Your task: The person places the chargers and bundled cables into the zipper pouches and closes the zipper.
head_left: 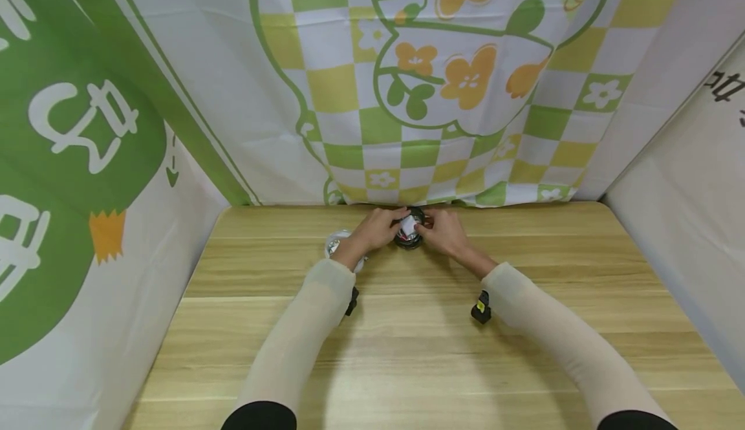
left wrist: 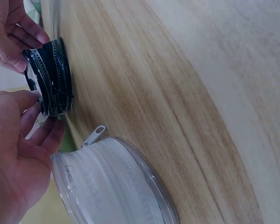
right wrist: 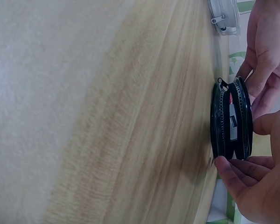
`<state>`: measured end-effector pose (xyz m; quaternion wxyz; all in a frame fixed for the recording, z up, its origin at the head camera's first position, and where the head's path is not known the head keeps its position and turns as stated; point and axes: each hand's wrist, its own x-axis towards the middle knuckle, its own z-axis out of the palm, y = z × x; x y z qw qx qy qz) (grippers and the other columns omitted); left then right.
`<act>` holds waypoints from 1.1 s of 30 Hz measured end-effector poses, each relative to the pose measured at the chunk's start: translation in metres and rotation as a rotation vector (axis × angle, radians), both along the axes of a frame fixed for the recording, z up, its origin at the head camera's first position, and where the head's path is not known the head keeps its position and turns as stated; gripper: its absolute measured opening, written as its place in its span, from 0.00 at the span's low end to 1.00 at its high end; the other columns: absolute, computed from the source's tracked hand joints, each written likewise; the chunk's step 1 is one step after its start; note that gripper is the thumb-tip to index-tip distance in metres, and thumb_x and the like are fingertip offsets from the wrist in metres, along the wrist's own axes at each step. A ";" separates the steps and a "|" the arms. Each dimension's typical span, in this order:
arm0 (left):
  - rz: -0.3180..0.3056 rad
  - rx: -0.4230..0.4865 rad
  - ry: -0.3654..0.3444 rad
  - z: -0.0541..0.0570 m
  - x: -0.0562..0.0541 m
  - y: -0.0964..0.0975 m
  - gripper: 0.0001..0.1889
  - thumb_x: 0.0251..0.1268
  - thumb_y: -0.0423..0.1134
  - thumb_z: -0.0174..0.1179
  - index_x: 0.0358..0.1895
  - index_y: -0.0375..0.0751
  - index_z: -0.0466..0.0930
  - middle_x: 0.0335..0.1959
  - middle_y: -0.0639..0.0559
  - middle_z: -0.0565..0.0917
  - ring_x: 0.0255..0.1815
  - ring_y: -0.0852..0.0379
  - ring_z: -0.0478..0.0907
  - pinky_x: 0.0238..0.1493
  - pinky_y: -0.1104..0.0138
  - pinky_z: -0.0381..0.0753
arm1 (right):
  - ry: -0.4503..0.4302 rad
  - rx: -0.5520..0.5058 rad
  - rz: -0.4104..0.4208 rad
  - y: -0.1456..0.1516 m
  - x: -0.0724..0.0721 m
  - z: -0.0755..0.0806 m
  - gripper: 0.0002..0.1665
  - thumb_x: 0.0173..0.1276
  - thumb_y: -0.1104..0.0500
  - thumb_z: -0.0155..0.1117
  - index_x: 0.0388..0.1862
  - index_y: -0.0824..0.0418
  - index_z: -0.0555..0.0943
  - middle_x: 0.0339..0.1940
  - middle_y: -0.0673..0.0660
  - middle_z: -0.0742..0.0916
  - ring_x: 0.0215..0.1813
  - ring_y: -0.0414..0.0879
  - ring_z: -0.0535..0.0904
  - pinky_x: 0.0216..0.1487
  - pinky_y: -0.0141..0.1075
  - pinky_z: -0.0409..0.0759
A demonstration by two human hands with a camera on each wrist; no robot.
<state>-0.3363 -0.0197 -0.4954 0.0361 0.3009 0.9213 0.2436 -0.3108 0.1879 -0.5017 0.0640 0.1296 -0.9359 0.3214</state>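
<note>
A small round black zipper case (head_left: 409, 244) with a see-through top lies near the table's back edge. My left hand (head_left: 375, 229) grips its left side, thumb on the top and fingers at the rim. From the right, my right hand (head_left: 447, 231) holds the opposite side in a similar way. The right wrist view shows the zipper parted along the near side of the black case (right wrist: 217, 123); a white item (right wrist: 233, 122) and a bit of red show inside. Beside my left wrist sits a round white zipper case (left wrist: 114, 182) with a clear cover and a metal zipper pull (left wrist: 94, 135).
The wooden table (head_left: 407, 352) reaches from the near side to a patterned cloth (head_left: 419, 158) hanging right behind the black case. White and green panels (head_left: 75, 158) stand on the left, a white panel (head_left: 687, 223) on the right.
</note>
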 end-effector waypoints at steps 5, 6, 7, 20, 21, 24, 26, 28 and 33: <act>-0.004 -0.008 -0.002 -0.002 -0.001 0.000 0.23 0.81 0.33 0.56 0.75 0.39 0.74 0.76 0.44 0.75 0.14 0.64 0.56 0.27 0.71 0.66 | 0.021 0.008 0.009 0.000 -0.001 -0.004 0.26 0.71 0.57 0.72 0.62 0.72 0.84 0.49 0.66 0.92 0.50 0.57 0.91 0.54 0.50 0.88; -0.005 -0.010 -0.001 -0.002 -0.001 0.000 0.23 0.81 0.33 0.56 0.75 0.38 0.75 0.75 0.45 0.75 0.15 0.64 0.56 0.27 0.71 0.66 | 0.026 0.013 0.012 0.000 -0.001 -0.004 0.26 0.71 0.58 0.72 0.62 0.72 0.84 0.49 0.66 0.92 0.49 0.57 0.91 0.54 0.51 0.88; -0.006 -0.012 -0.001 -0.002 -0.001 -0.001 0.23 0.81 0.33 0.57 0.74 0.38 0.75 0.75 0.45 0.76 0.15 0.64 0.56 0.27 0.71 0.66 | 0.031 0.016 0.015 0.000 -0.001 -0.004 0.26 0.71 0.58 0.72 0.62 0.72 0.84 0.49 0.66 0.92 0.49 0.57 0.91 0.53 0.51 0.88; -0.020 -0.042 0.005 0.000 0.007 -0.003 0.22 0.81 0.39 0.59 0.73 0.41 0.77 0.73 0.45 0.77 0.54 0.46 0.86 0.66 0.57 0.81 | 0.025 0.000 0.074 0.006 -0.004 -0.003 0.21 0.72 0.64 0.70 0.60 0.73 0.85 0.52 0.67 0.91 0.54 0.60 0.90 0.59 0.54 0.85; -0.019 -0.047 0.013 0.001 0.009 -0.003 0.21 0.81 0.40 0.60 0.72 0.41 0.78 0.72 0.44 0.78 0.61 0.46 0.84 0.69 0.56 0.79 | 0.024 -0.003 0.078 0.007 -0.005 -0.003 0.20 0.72 0.64 0.70 0.60 0.72 0.85 0.52 0.67 0.91 0.54 0.59 0.90 0.59 0.53 0.85; -0.020 -0.068 0.010 0.003 0.012 -0.003 0.20 0.82 0.42 0.60 0.70 0.42 0.80 0.71 0.43 0.78 0.64 0.42 0.83 0.69 0.56 0.80 | 0.035 -0.003 0.091 0.009 -0.008 -0.002 0.19 0.72 0.66 0.70 0.58 0.73 0.86 0.50 0.67 0.91 0.52 0.59 0.91 0.57 0.53 0.86; -0.025 -0.079 0.012 0.005 0.015 -0.002 0.19 0.82 0.42 0.60 0.69 0.42 0.81 0.71 0.43 0.78 0.62 0.43 0.85 0.67 0.56 0.81 | 0.033 -0.007 0.098 0.011 -0.009 -0.001 0.18 0.72 0.67 0.70 0.58 0.73 0.86 0.50 0.67 0.91 0.52 0.60 0.91 0.57 0.53 0.87; -0.037 -0.097 0.018 0.007 0.018 -0.001 0.19 0.81 0.43 0.60 0.68 0.42 0.83 0.70 0.42 0.78 0.61 0.43 0.85 0.67 0.56 0.81 | 0.037 0.002 0.104 0.012 -0.010 0.000 0.17 0.72 0.68 0.69 0.57 0.73 0.87 0.50 0.67 0.91 0.52 0.61 0.90 0.56 0.54 0.87; -0.078 -0.157 0.089 0.009 0.025 0.001 0.16 0.79 0.42 0.63 0.62 0.42 0.88 0.61 0.43 0.87 0.60 0.43 0.86 0.66 0.54 0.82 | 0.025 0.030 0.125 0.014 -0.013 0.002 0.17 0.71 0.68 0.69 0.58 0.70 0.87 0.52 0.66 0.91 0.56 0.61 0.89 0.60 0.55 0.85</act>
